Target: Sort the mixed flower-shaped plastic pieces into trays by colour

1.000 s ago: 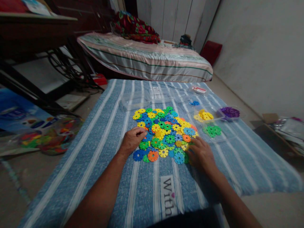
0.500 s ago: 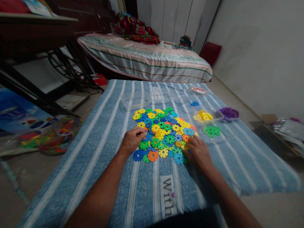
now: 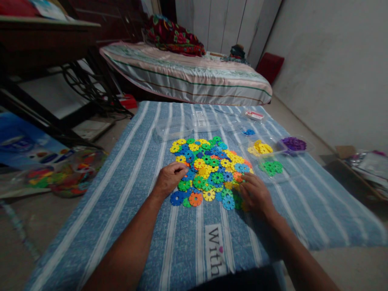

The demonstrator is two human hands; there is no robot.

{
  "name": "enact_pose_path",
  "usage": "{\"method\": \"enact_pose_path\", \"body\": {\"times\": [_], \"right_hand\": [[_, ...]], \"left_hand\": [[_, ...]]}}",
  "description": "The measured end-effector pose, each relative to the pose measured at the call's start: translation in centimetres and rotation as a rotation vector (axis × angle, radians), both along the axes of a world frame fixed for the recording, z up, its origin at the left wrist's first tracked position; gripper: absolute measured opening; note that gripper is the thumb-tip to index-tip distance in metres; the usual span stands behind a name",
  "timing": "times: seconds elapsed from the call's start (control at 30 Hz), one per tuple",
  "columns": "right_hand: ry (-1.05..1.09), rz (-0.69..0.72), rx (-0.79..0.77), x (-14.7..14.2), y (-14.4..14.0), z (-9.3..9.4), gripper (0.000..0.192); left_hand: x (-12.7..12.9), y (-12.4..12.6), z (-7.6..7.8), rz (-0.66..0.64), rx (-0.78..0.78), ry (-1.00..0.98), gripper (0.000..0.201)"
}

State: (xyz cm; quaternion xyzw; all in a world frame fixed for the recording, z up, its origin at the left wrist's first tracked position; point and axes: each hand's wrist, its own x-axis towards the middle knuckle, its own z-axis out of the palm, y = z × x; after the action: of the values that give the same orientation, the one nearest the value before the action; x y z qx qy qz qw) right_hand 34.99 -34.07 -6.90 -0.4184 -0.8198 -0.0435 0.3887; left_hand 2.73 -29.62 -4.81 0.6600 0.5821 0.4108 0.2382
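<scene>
A mixed pile of notched plastic building discs (image 3: 209,169) in yellow, green, blue and orange lies on the striped cloth. My left hand (image 3: 169,178) rests against the pile's left edge, fingers curled closed; whatever they hold, if anything, is hidden. At the right edge, my right hand (image 3: 257,193) hovers over the discs with its fingers bent and apart, nothing visible in them. Sorted discs sit in clear tubs to the right: green discs (image 3: 271,167), yellow discs (image 3: 260,148), purple discs (image 3: 293,144) and a few blue discs (image 3: 249,132).
A clear plastic tub (image 3: 173,130) stands behind the pile on the left. The striped cloth (image 3: 121,194) covers the low table. Beyond it is a bed (image 3: 194,76), with a sewing machine stand (image 3: 87,85) at left. A cardboard box (image 3: 345,169) is on the floor at right.
My right hand has shifted slightly right and its fingers have lifted and spread a little. My left hand has stayed put.
</scene>
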Motion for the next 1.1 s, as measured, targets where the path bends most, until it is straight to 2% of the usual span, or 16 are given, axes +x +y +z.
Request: {"method": "enact_pose_path", "body": {"times": [0.13, 0.27, 0.33, 0.4, 0.5, 0.57, 0.7, 0.83, 0.93, 1.1], "right_hand": [[0.028, 0.034, -0.038, 0.3, 0.7, 1.2, 0.017], [-0.012, -0.012, 0.013, 1.9, 4.1, 4.0, 0.021], [-0.066, -0.116, 0.098, 3.4, 6.6, 6.1, 0.024], [-0.093, -0.295, 0.191, 4.9, 8.8, 8.0, 0.025], [-0.069, -0.476, 0.259, 5.8, 10.3, 9.2, 0.022], [-0.067, -0.431, 0.212, 5.4, 9.8, 8.3, 0.023], [-0.149, -0.24, 0.023, 3.5, 6.8, 4.6, 0.024], [-0.286, -0.301, -0.028, 2.8, 4.4, 1.9, 0.022], [-0.408, -0.364, -0.007, 2.8, 3.6, 1.4, 0.017], [-0.554, -0.446, -0.059, 2.3, 3.3, 2.0, 0.016]], "left_hand": [[0.0, 0.0, -0.2, 0.002, 0.007, -0.004, 0.021], [0.1, 0.0, -0.1, -0.001, 0.005, -0.009, 0.021], [0.1, 0.0, 0.1, 0.001, 0.004, -0.008, 0.021], [0.1, 0.0, 0.2, 0.003, 0.006, -0.006, 0.022], [0.1, -0.1, 0.2, -0.002, 0.006, -0.003, 0.022], [0.1, -0.1, 0.2, -0.007, 0.007, 0.0, 0.022], [0.0, -0.1, 0.1, -0.012, 0.014, 0.004, 0.021], [0.1, -0.1, 0.1, -0.005, 0.009, -0.004, 0.021], [0.1, -0.1, 0.0, -0.003, 0.002, -0.007, 0.02], [0.1, 0.0, -0.1, 0.002, 0.002, -0.015, 0.021]]}}
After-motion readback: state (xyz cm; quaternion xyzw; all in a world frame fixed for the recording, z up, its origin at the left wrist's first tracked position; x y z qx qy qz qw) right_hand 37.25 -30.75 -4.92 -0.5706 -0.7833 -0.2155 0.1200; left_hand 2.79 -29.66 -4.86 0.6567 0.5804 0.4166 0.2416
